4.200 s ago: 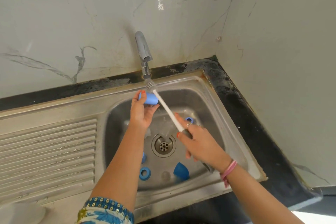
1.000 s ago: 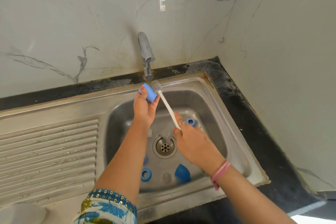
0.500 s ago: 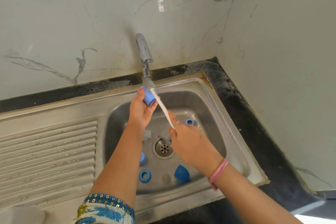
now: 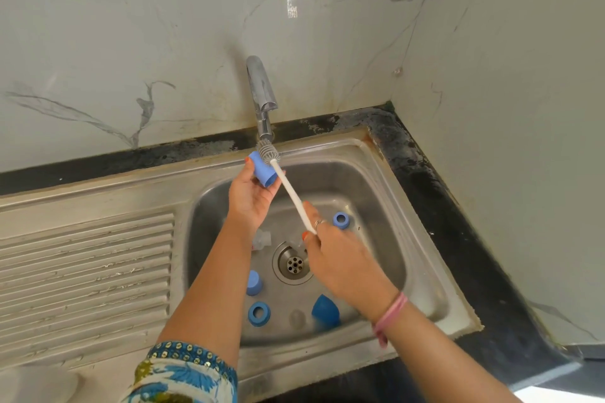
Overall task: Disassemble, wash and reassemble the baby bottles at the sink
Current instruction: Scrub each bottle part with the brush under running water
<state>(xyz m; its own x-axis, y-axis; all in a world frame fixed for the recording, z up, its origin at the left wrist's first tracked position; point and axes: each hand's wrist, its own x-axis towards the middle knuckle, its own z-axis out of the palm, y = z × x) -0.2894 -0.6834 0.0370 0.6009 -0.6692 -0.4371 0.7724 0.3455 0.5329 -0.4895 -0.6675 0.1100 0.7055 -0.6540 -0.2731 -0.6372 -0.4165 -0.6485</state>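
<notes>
My left hand point(image 4: 250, 201) holds a small blue cap point(image 4: 262, 170) tilted under the tap point(image 4: 260, 95). My right hand point(image 4: 340, 258) grips the white handle of a bottle brush point(image 4: 291, 193). The brush's grey bristle head point(image 4: 268, 150) lies against the cap's outer side, just below the spout. In the steel sink point(image 4: 386, 173) lie loose parts: a blue ring point(image 4: 340, 218) at the right, a blue cap point(image 4: 254, 281), a blue ring point(image 4: 258, 313), a dark blue dome cap point(image 4: 324, 309), a clear teat point(image 4: 297, 317) and a clear piece point(image 4: 262, 239).
The drain point(image 4: 294, 263) is in the middle of the basin. A ribbed draining board point(image 4: 85, 271) lies to the left. A white dish point(image 4: 36, 383) shows at the bottom left. Black counter point(image 4: 458, 222) and marble walls close the right and back.
The brush has slid along the cap and its bristle head now rests higher, against the cap's top side under the spout. Both hands stay at about the same place.
</notes>
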